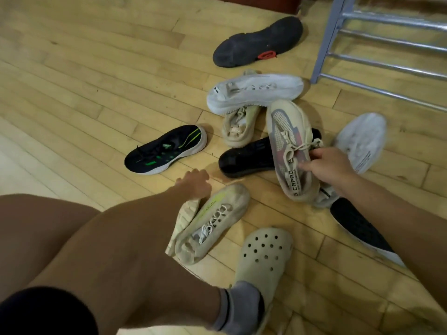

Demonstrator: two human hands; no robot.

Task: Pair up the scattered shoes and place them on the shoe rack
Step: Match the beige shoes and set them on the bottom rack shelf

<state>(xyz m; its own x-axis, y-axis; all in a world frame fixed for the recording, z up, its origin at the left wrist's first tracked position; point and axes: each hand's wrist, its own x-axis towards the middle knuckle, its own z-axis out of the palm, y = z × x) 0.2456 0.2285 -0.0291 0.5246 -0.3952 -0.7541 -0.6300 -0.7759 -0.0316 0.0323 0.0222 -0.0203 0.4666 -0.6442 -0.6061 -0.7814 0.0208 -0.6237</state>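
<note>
Several loose shoes lie in a heap on the wooden floor. My right hand grips a beige sneaker with pink-grey mesh by its laces and tongue, on top of a black shoe. My left hand curls over the end of a beige shoe lying on its side, sole toward me. A matching beige sneaker with a yellow-green stripe leans against it. The metal shoe rack stands at the top right, its lower bars bare.
Also on the floor are a black-green sneaker, a white sneaker over a beige one, a sole-up black shoe, a blurred white shoe and a black shoe. My foot wears a beige clog.
</note>
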